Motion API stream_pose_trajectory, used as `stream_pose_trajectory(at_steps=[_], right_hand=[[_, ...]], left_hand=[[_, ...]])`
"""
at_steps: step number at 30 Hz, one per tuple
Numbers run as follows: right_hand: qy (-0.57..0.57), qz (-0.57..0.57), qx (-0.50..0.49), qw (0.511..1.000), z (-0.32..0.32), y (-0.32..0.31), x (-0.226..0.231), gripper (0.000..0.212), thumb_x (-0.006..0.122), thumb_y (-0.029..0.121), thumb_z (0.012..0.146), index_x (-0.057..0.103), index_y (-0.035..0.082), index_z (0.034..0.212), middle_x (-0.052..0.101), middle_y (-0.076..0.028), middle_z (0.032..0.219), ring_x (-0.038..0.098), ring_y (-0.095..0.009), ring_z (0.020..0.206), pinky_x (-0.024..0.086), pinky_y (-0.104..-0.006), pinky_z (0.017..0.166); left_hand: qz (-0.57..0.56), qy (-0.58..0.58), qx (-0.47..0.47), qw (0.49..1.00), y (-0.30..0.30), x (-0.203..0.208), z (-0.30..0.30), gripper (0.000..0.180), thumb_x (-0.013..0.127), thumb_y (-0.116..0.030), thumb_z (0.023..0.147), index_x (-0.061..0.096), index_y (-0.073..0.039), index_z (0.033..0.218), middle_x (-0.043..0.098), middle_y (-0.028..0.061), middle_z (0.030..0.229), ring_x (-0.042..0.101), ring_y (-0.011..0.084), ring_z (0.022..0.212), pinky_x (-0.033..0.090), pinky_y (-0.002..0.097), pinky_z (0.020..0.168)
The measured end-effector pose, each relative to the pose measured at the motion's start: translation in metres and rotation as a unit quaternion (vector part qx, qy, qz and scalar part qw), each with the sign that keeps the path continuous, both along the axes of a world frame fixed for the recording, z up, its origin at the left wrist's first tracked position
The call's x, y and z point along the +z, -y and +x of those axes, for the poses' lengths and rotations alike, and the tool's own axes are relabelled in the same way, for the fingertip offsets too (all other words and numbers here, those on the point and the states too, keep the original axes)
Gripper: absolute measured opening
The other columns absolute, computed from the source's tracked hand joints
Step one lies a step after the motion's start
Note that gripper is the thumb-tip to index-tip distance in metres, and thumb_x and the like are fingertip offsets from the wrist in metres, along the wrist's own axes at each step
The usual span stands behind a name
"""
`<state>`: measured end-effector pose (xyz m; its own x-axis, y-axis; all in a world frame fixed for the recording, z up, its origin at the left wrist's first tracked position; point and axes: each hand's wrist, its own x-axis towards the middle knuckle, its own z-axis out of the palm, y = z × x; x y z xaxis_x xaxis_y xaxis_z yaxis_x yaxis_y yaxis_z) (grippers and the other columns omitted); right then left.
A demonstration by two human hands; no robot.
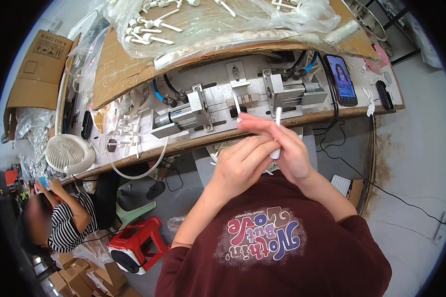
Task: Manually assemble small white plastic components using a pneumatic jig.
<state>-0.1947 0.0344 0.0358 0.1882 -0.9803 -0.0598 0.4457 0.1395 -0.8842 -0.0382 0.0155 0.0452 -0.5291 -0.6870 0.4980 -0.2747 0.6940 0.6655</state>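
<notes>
My two hands meet just in front of the bench edge. In my right hand (291, 151) is a slim white plastic tube part (278, 117); its thin end rises past the fingers and its wider white end (275, 154) shows by the palm. My left hand (244, 159) is closed, its curled fingertips against my right palm beside that wider end; what lies inside them is hidden. Beyond my right fingertips, a white stem (236, 105) slants down from the metal fixture (239, 79). Whether my fingertips touch it, I cannot tell.
Two pneumatic cylinder clamps (188, 115) (295, 94) flank the fixture. White stemmed parts (151, 30) lie on plastic over cardboard (121, 74) above. A phone (341, 79) leans at right, a fan (70, 153) stands left. A co-worker in stripes (72, 222) sits beyond a red stool (139, 242).
</notes>
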Motion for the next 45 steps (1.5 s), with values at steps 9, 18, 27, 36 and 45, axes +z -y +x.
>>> stream_pose_trajectory(at_steps=[9, 18, 27, 36, 45], right_hand=[[-0.113, 0.011, -0.054, 0.992, -0.004, -0.005, -0.003, 0.030, 0.046, 0.023, 0.103, 0.055, 0.002, 0.123, 0.060, -0.008, 0.119, 0.059, -0.014, 0.105, 0.045, -0.0291, 0.090], [-0.115, 0.030, -0.034, 0.992, -0.013, -0.016, -0.016, 0.022, 0.050, 0.017, 0.102, 0.062, -0.001, 0.107, 0.066, -0.006, 0.104, 0.060, -0.010, 0.092, 0.047, -0.0264, 0.085], [-0.246, -0.053, -0.075, 0.965, -0.003, -0.019, -0.001, 0.016, 0.056, 0.012, 0.098, 0.065, -0.002, 0.098, 0.068, -0.008, 0.094, 0.064, -0.014, 0.085, 0.050, -0.0275, 0.080], [-0.429, -0.386, -0.102, 0.810, -0.010, -0.019, 0.010, 0.006, 0.070, 0.007, 0.083, 0.066, 0.003, 0.087, 0.065, -0.008, 0.077, 0.061, -0.025, 0.069, 0.044, -0.0350, 0.063], [-0.407, -0.410, -0.077, 0.813, 0.002, -0.024, 0.016, 0.008, 0.071, 0.000, 0.079, 0.067, 0.001, 0.086, 0.067, -0.009, 0.075, 0.062, -0.023, 0.063, 0.046, -0.0322, 0.060]], left_hand=[[-0.055, 0.070, 0.178, 0.980, 0.013, -0.014, 0.012, 0.032, 0.076, -0.003, 0.074, 0.072, -0.002, 0.105, 0.068, 0.0085, 0.112, 0.065, 0.0228, 0.086, 0.054, 0.0329, 0.072], [-0.125, 0.226, 0.194, 0.946, 0.031, -0.030, 0.008, 0.025, 0.076, -0.012, 0.074, 0.074, -0.008, 0.099, 0.070, 0.0061, 0.118, 0.063, 0.0185, 0.056, 0.050, 0.0284, 0.057], [-0.080, 0.214, 0.179, 0.957, 0.036, -0.032, 0.011, 0.024, 0.077, -0.016, 0.076, 0.075, -0.010, 0.099, 0.069, 0.0034, 0.120, 0.068, 0.0211, 0.059, 0.053, 0.0294, 0.056], [0.059, 0.030, -0.127, 0.990, 0.014, 0.064, 0.032, 0.017, 0.078, -0.009, 0.072, 0.072, -0.004, 0.087, 0.070, 0.0033, 0.077, 0.064, 0.0212, 0.057, 0.049, 0.0296, 0.053], [-0.001, -0.198, -0.618, 0.761, -0.039, 0.185, 0.079, 0.033, 0.065, -0.026, 0.073, 0.068, 0.000, 0.092, 0.067, 0.0179, 0.083, 0.067, 0.0360, 0.077, 0.056, 0.0512, 0.072]])
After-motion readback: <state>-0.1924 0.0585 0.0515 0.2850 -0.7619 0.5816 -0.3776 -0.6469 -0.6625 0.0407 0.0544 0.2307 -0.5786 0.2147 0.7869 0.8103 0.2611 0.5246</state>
